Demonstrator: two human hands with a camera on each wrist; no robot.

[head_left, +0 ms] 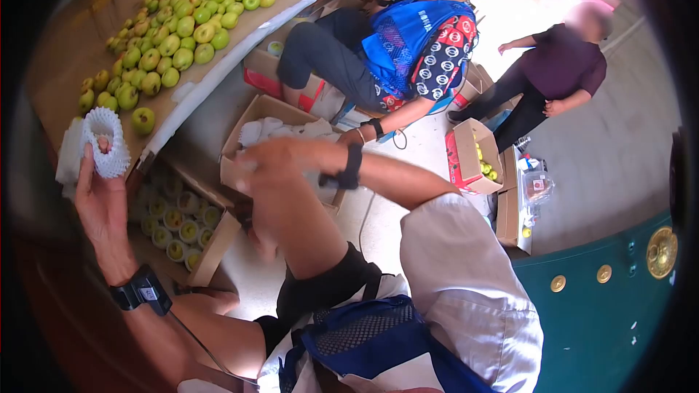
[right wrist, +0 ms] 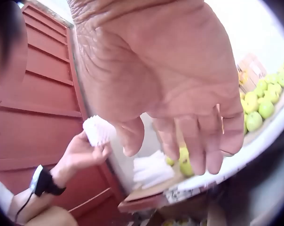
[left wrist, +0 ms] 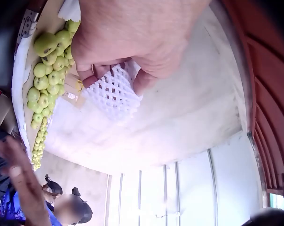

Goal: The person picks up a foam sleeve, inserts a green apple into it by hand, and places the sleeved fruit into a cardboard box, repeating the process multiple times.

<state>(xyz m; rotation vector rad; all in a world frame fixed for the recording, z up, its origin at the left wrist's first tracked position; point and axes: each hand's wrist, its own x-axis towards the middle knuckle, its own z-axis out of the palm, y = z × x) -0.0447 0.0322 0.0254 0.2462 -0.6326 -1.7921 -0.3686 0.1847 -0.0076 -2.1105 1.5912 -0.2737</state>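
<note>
A white foam net sleeve (head_left: 116, 164) is in my left hand (head_left: 102, 200), some fingertips showing through its opening. In the left wrist view, my fingers and thumb grip the rim of the sleeve (left wrist: 114, 96). My right hand (right wrist: 165, 75) holds nothing, its fingers stretched out loosely; it is blurred over my knee in the head view. Beside the left hand, flat foam sleeves (right wrist: 152, 170) lie stacked on the table corner. Yellow-green apples (head_left: 175, 40) are heaped on the cardboard-covered table (head_left: 65, 76) just beyond.
Below the table edge, a carton (head_left: 218, 247) contains sleeved apples (head_left: 175, 229). Another open carton (head_left: 237, 127) with white foam stands by my knee. A person in a blue vest (head_left: 415, 44) sits close by; another person (head_left: 557, 65) stands farther off near a box of apples (head_left: 470, 156).
</note>
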